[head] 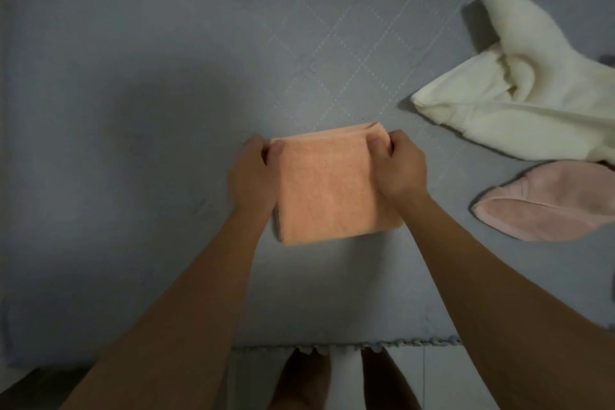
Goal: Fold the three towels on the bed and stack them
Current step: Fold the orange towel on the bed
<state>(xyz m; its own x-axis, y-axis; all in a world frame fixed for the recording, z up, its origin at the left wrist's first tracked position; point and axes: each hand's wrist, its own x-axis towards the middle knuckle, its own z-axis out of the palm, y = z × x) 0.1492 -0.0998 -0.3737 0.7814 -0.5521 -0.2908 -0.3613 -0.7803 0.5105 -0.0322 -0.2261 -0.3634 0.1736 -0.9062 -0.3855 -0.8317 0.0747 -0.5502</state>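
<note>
Head view: orange towel [327, 186], folded to a compact rectangle, near the bed's [133, 110] front edge.
Left hand [253, 173] and right hand [397, 166] pinch its far corners, likely squaring layers; cream towel [519, 103] and pink towel [552, 203] lie unfolded by the right edge, awaiting their turn.

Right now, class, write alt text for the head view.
Left hand and right hand grip a folded orange towel on a grey bed. A cream towel and pink towel lie unfolded to the right.
</note>
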